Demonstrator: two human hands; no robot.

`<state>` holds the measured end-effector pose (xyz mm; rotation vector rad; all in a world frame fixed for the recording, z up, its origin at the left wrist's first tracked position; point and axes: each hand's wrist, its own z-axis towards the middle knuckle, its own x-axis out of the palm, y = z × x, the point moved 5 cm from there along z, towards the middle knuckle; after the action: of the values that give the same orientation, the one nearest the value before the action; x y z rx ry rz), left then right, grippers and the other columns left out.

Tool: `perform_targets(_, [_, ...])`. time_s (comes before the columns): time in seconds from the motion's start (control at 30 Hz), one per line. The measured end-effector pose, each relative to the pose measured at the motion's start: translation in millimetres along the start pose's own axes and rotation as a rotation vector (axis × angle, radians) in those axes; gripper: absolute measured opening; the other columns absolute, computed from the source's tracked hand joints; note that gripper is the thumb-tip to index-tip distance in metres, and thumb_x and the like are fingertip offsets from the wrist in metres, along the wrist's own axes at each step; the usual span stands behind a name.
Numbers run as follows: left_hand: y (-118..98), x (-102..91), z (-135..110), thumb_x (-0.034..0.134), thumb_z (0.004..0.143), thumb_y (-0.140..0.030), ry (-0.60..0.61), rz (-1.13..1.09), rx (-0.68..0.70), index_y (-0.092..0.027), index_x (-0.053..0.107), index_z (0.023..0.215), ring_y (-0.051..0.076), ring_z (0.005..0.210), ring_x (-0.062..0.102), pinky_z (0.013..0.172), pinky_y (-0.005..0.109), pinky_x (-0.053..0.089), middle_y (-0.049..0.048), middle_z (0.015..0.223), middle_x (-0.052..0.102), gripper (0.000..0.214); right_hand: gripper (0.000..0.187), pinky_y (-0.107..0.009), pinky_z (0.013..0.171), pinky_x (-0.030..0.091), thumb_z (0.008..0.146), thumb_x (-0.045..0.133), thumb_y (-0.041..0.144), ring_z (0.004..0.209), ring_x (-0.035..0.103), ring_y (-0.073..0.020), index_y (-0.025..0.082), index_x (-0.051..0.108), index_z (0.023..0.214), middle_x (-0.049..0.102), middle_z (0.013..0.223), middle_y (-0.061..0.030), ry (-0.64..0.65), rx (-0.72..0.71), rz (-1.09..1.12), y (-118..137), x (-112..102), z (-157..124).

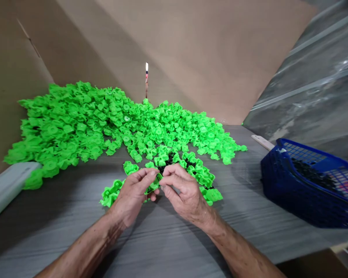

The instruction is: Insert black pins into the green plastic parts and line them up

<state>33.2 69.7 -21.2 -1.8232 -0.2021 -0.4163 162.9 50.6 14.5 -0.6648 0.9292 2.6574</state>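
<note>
One heap of bright green plastic parts [75,123] lay leftmost on the grey table [243,220]. Your left hand [133,195] and right hand [185,189] were together, both clamped on one green part [154,184] at the heap's near edge. Rightmost: one blue mesh basket [281,189] holding dark pieces [313,175].

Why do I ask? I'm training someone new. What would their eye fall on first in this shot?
The heap of bright green plastic parts comes first, sprawling across the far side of the grey work surface. At the centre, the left hand and right hand pinch a green plastic piece between them. At the right edge sits a blue mesh basket holding dark small parts.
</note>
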Motion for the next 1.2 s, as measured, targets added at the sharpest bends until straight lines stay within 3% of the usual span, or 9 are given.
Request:
perform_targets(0.17, [0.4, -0.2, -0.6, 0.075, 0.071, -0.044, 0.010, 0.104, 0.089, -0.015, 0.064, 0.081, 0.007, 0.054, 0.051, 0.045, 0.017, 0.038, -0.0028, 0.069, 0.056, 0.033, 0.019, -0.028, 0.074, 0.049, 0.085, 0.051, 0.005, 0.084, 0.056, -0.0138, 0.018, 0.065, 0.086, 0.054, 0.092, -0.0051, 0.002, 0.009, 0.002, 2.3, 1.7, -1.4])
perform_targets(0.33, [-0.8, 1.4, -3.0, 0.073, 0.072, -0.046, -0.004, 0.141, 0.138, -0.015, 0.067, 0.086, 0.006, 0.052, 0.046, 0.044, 0.017, 0.038, -0.0028, 0.068, 0.055, 0.034, 0.008, -0.030, 0.076, 0.051, 0.078, 0.065, 0.011, 0.086, 0.058, -0.0155, 0.018, 0.066, 0.082, 0.056, 0.091, -0.0049, -0.074, 0.045, 0.082, 3.1, 0.6, -1.2])
perform_targets(0.5, [0.3, 0.1, -2.8, 0.074, 0.070, -0.046, -0.049, 0.144, 0.157, -0.014, 0.071, 0.091, 0.005, 0.048, 0.042, 0.043, 0.017, 0.036, -0.0032, 0.062, 0.055, 0.038, 0.011, -0.028, 0.072, 0.050, 0.078, 0.062, 0.007, 0.078, 0.059, -0.0137, 0.017, 0.065, 0.075, 0.058, 0.081, -0.0032, -0.147, 0.079, 0.102, 3.6, 2.3, 0.8])
perform_targets(0.8, [-0.9, 0.1, -7.6, 0.076, 0.067, -0.044, -0.135, 0.137, 0.205, -0.014, 0.073, 0.081, 0.005, 0.049, 0.043, 0.044, 0.017, 0.037, -0.0013, 0.066, 0.060, 0.033, 0.016, -0.027, 0.067, 0.049, 0.076, 0.056, 0.003, 0.075, 0.058, -0.0131, 0.018, 0.059, 0.070, 0.057, 0.079, -0.0030, -0.185, 0.019, 0.056, 8.6, 5.3, 1.7])
perform_targets(1.03, [4.5, 0.2, -4.5, 0.073, 0.071, -0.045, -0.099, 0.144, 0.223, -0.015, 0.072, 0.088, 0.006, 0.049, 0.045, 0.046, 0.019, 0.038, -0.0018, 0.066, 0.060, 0.035, 0.015, -0.026, 0.068, 0.051, 0.079, 0.057, 0.006, 0.076, 0.059, -0.0129, 0.019, 0.060, 0.070, 0.056, 0.081, -0.0026, -0.222, 0.010, 0.033, 6.6, 7.4, 0.1])
perform_targets(1.13, [-3.6, -2.1, -1.9, 0.072, 0.073, -0.045, -0.100, 0.123, 0.243, -0.016, 0.070, 0.093, 0.007, 0.052, 0.048, 0.049, 0.020, 0.040, -0.0019, 0.067, 0.059, 0.035, 0.009, -0.028, 0.073, 0.051, 0.082, 0.061, 0.012, 0.082, 0.061, -0.0146, 0.019, 0.065, 0.079, 0.060, 0.087, -0.0044, -0.199, 0.032, 0.042, -1.9, 0.7, 0.5])
perform_targets(1.2, [-20.9, -12.4, -4.2, 0.074, 0.071, -0.044, -0.181, 0.125, 0.309, -0.018, 0.070, 0.096, 0.008, 0.053, 0.050, 0.050, 0.020, 0.041, -0.0023, 0.068, 0.059, 0.036, 0.007, -0.029, 0.072, 0.051, 0.084, 0.061, 0.017, 0.083, 0.061, -0.0151, 0.019, 0.068, 0.086, 0.062, 0.094, -0.0058, -0.202, 0.072, 0.013, -13.3, -7.5, 0.4])
